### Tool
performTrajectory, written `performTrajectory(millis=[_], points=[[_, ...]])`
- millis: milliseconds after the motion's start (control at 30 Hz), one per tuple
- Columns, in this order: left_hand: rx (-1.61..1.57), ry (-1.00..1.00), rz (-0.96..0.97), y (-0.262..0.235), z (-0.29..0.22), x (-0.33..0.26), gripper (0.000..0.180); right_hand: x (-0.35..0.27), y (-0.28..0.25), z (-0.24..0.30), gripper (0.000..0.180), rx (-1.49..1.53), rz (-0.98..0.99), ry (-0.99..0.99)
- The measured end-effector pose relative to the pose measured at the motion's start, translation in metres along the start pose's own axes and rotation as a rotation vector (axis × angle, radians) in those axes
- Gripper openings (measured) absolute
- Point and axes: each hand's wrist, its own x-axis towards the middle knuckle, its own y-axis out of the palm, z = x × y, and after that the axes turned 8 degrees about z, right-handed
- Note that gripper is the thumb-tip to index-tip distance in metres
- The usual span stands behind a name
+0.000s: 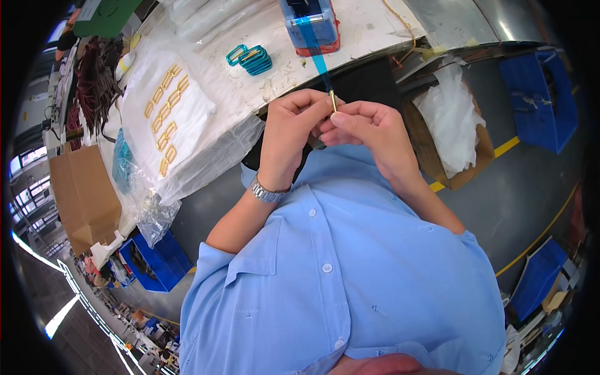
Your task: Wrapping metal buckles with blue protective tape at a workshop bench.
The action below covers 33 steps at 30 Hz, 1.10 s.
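Note:
Both hands meet in front of my chest and pinch a small gold-coloured rectangular frame (333, 101), seen edge-on. My left hand (290, 128) holds its left side; a metal watch sits on that wrist. My right hand (369, 128) holds its right side. A strip of blue tape (317, 57) stretches from the tape dispenser (310, 25) on the table down to the gold piece between my fingers.
A small stack of blue-taped frames (251, 59) lies on the white table (375, 25). Rows of gold frames (165, 115) rest on white sheets at left. Blue bins (539, 100) and a cardboard box with white bags (453, 125) stand on the floor at right.

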Motion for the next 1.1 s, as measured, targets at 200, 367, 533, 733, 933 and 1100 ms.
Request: performTrajectory(millis=[200, 367, 533, 733, 933, 1100], points=[[-0.199, -0.187, -0.009, -0.001, -0.008, 0.003, 0.021, 0.004, -0.01, 0.007, 0.021, -0.217, 0.107, 0.035], [-0.411, -0.319, 0.211, -0.019, -0.01, 0.01, 0.024, 0.015, -0.009, 0.026, 0.033, -0.668, 0.028, 0.006], [-0.542, -0.461, 0.214, -0.028, -0.014, 0.02, 0.022, 0.039, -0.021, 0.011, 0.05, -0.533, 0.088, -0.226], [-0.724, -0.564, 0.133, -0.026, -0.023, 0.025, 0.016, 0.042, -0.014, 0.017, 0.052, -0.373, 0.175, -0.14], [-0.195, -0.346, 0.119, -0.019, -0.024, 0.01, 0.018, 0.042, -0.009, 0.015, 0.04, -0.333, 0.074, -0.203], [0.615, 0.506, -0.207, 0.01, -0.022, -0.017, 0.012, 0.036, 0.003, 0.015, 0.035, -0.142, 0.04, -0.183]])
